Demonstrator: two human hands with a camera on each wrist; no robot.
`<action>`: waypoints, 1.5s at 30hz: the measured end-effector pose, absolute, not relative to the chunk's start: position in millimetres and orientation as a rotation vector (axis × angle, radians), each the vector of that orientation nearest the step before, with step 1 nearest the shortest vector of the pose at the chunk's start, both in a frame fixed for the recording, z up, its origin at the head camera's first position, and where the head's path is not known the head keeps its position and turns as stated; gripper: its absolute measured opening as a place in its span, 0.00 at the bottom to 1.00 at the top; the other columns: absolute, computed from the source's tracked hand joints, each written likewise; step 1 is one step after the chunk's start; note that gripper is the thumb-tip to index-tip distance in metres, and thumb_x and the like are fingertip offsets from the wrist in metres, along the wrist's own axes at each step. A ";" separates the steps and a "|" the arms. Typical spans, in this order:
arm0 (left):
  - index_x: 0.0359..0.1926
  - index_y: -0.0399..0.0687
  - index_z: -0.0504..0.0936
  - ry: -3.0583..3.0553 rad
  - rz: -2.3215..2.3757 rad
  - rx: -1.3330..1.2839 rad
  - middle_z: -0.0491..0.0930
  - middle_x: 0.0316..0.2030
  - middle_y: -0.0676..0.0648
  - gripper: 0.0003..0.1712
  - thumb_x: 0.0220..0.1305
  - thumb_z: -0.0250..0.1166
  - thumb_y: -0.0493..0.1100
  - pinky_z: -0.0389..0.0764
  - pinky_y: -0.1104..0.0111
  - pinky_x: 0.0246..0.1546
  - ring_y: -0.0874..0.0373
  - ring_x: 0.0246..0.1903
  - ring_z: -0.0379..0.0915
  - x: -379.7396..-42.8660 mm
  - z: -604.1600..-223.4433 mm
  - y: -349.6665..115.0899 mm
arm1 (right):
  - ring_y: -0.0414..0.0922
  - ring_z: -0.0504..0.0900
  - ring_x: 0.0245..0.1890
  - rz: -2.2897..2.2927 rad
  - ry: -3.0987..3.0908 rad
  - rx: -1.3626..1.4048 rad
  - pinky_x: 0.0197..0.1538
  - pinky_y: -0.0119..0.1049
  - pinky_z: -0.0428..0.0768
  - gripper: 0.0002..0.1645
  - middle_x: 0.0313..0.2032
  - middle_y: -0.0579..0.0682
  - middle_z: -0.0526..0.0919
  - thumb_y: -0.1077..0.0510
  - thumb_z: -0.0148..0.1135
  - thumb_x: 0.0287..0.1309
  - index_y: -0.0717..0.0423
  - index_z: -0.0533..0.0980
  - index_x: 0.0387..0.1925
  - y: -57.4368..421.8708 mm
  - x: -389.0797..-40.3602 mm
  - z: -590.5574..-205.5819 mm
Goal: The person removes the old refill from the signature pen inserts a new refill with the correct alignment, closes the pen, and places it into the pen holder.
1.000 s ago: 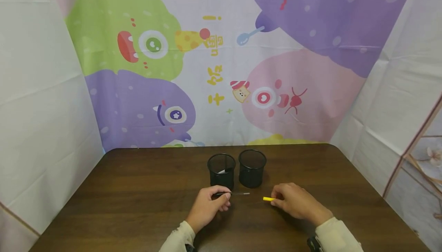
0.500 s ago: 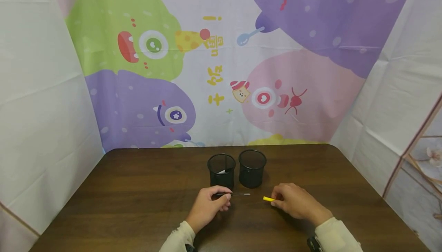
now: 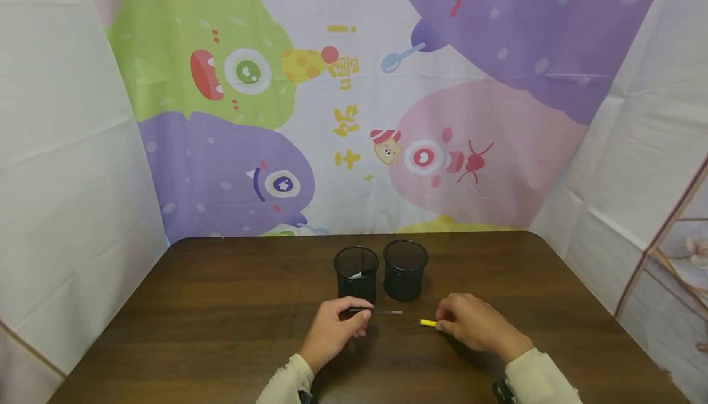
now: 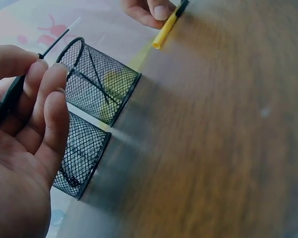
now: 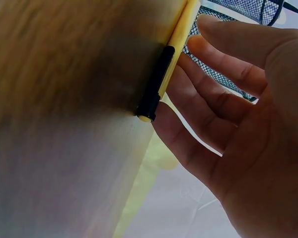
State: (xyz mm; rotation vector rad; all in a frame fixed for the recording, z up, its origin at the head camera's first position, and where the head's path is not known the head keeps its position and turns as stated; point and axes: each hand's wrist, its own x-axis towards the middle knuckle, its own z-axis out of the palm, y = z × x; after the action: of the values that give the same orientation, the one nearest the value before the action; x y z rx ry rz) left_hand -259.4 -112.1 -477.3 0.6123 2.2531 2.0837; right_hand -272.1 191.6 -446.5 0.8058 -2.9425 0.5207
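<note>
Between thumb and index finger, my left hand pinches a slim black stick-like tool. It has a thicker black handle and a thin shaft ending in a pale tip, which points right. Facing it, my right hand grips a yellow pen-shaped tube with thumb and fingers, low over the table. In the right wrist view, a black clip lies along one end of that tube. The other end, pointing left, is plain yellow and rounded. A gap separates the pale tip from the tube.
Two black mesh pen cups stand side by side behind my hands. Inside the left cup leans something white and dark; the right cup stands a little farther back. The brown wooden table ends at a cartoon-printed cloth.
The yellow tube's free end has dropped slightly toward me as my right fingers shift on it. My left hand and the black tool stay almost still.
</note>
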 end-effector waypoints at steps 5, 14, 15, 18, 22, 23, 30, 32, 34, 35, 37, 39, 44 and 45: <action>0.48 0.35 0.85 2.295 2.059 0.610 0.83 0.34 0.34 0.12 0.65 0.68 0.38 0.84 0.67 0.29 0.57 0.25 0.81 -258.6 -475.7 -111.9 | 0.34 0.72 0.30 0.530 -2.957 0.793 0.34 0.37 0.74 0.09 0.28 0.32 0.73 0.53 0.73 0.58 0.40 0.78 0.29 191.0 -272.2 -446.5; 0.49 0.37 0.86 2.266 2.079 0.593 0.84 0.35 0.41 0.14 0.65 0.69 0.39 0.84 0.67 0.30 0.56 0.26 0.82 -259.1 -477.4 -111.9 | 0.35 0.73 0.31 0.574 -2.987 0.763 0.34 0.39 0.75 0.07 0.29 0.34 0.74 0.50 0.71 0.60 0.40 0.79 0.31 186.1 -271.5 -443.0; 0.49 0.36 0.85 2.269 2.080 0.592 0.85 0.35 0.42 0.14 0.65 0.69 0.39 0.84 0.67 0.30 0.56 0.25 0.82 -259.2 -477.5 -111.8 | 0.35 0.73 0.31 0.580 -2.988 0.765 0.34 0.39 0.75 0.07 0.29 0.34 0.75 0.50 0.71 0.60 0.40 0.79 0.31 185.2 -271.4 -442.3; 0.48 0.34 0.85 2.293 2.068 0.590 0.85 0.35 0.43 0.15 0.64 0.70 0.40 0.84 0.66 0.30 0.56 0.25 0.82 -260.0 -477.6 -111.7 | 0.36 0.74 0.32 0.592 -2.985 0.779 0.35 0.39 0.76 0.06 0.30 0.34 0.75 0.50 0.70 0.61 0.41 0.79 0.32 182.0 -271.5 -440.6; 0.48 0.34 0.85 2.309 2.048 0.579 0.85 0.34 0.45 0.17 0.64 0.71 0.42 0.85 0.66 0.30 0.56 0.26 0.82 -260.6 -478.2 -111.8 | 0.36 0.75 0.33 0.616 -2.980 0.798 0.36 0.40 0.76 0.05 0.31 0.34 0.76 0.49 0.68 0.63 0.42 0.80 0.33 177.9 -271.7 -439.3; 0.48 0.34 0.85 2.312 2.043 0.577 0.85 0.34 0.45 0.17 0.64 0.71 0.43 0.85 0.65 0.30 0.56 0.26 0.82 -260.6 -478.3 -111.9 | 0.36 0.75 0.33 0.628 -2.980 0.800 0.36 0.40 0.77 0.05 0.31 0.34 0.77 0.49 0.68 0.63 0.43 0.80 0.33 177.0 -271.9 -439.3; 0.46 0.34 0.86 2.333 2.021 0.579 0.85 0.33 0.46 0.16 0.64 0.71 0.43 0.85 0.61 0.29 0.56 0.26 0.82 -260.7 -479.7 -112.0 | 0.35 0.76 0.34 0.646 -2.972 0.793 0.39 0.40 0.78 0.04 0.32 0.34 0.78 0.50 0.67 0.64 0.43 0.81 0.35 172.9 -273.0 -440.5; 0.45 0.34 0.86 2.337 2.017 0.574 0.85 0.32 0.46 0.15 0.64 0.71 0.43 0.85 0.62 0.29 0.56 0.26 0.82 -260.5 -480.1 -112.0 | 0.35 0.76 0.34 0.647 -2.964 0.790 0.39 0.41 0.78 0.04 0.33 0.33 0.78 0.50 0.68 0.64 0.43 0.81 0.35 172.1 -273.1 -441.1; 0.45 0.35 0.86 2.337 2.014 0.570 0.84 0.32 0.47 0.15 0.64 0.71 0.42 0.85 0.62 0.29 0.56 0.26 0.82 -260.0 -480.3 -111.9 | 0.35 0.76 0.34 0.643 -2.956 0.792 0.39 0.41 0.78 0.03 0.33 0.33 0.78 0.50 0.68 0.64 0.43 0.81 0.35 171.4 -273.0 -442.0; 0.45 0.35 0.86 2.337 2.012 0.565 0.84 0.32 0.47 0.14 0.64 0.71 0.42 0.85 0.62 0.29 0.56 0.26 0.82 -259.7 -480.4 -111.9 | 0.35 0.76 0.34 0.643 -2.953 0.791 0.39 0.41 0.78 0.03 0.33 0.33 0.78 0.50 0.68 0.64 0.43 0.81 0.35 170.9 -272.9 -442.4; 0.45 0.36 0.86 2.328 2.018 0.556 0.84 0.32 0.47 0.13 0.64 0.71 0.42 0.85 0.62 0.28 0.56 0.26 0.82 -259.3 -480.5 -111.7 | 0.35 0.76 0.35 0.647 -2.945 0.800 0.39 0.41 0.78 0.03 0.33 0.33 0.78 0.50 0.67 0.64 0.42 0.81 0.35 170.0 -272.3 -443.2; 0.45 0.38 0.86 2.318 2.026 0.549 0.84 0.32 0.47 0.13 0.64 0.71 0.42 0.84 0.62 0.28 0.57 0.26 0.82 -258.9 -480.5 -111.4 | 0.34 0.76 0.35 0.652 -2.936 0.812 0.40 0.41 0.79 0.03 0.33 0.32 0.78 0.50 0.67 0.64 0.42 0.81 0.35 169.1 -271.7 -443.6; 0.43 0.36 0.86 2.345 2.014 0.536 0.83 0.31 0.47 0.10 0.64 0.70 0.38 0.84 0.62 0.28 0.57 0.25 0.81 -253.7 -469.9 -109.7 | 0.33 0.76 0.34 0.654 -2.895 0.839 0.40 0.40 0.79 0.03 0.32 0.31 0.77 0.50 0.66 0.66 0.42 0.81 0.35 163.0 -271.0 -440.7; 0.43 0.35 0.86 2.361 2.004 0.535 0.83 0.31 0.47 0.10 0.64 0.69 0.37 0.84 0.62 0.28 0.58 0.25 0.81 -253.0 -468.2 -109.4 | 0.33 0.76 0.34 0.656 -2.887 0.846 0.40 0.39 0.79 0.03 0.32 0.31 0.77 0.50 0.65 0.66 0.42 0.81 0.35 161.1 -271.0 -439.6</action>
State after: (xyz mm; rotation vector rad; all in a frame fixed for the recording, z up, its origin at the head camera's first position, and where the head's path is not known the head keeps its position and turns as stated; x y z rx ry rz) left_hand -253.0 -109.4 -468.2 0.5354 2.3611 2.0038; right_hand -271.0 161.1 -439.6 0.8461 -2.8871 0.6556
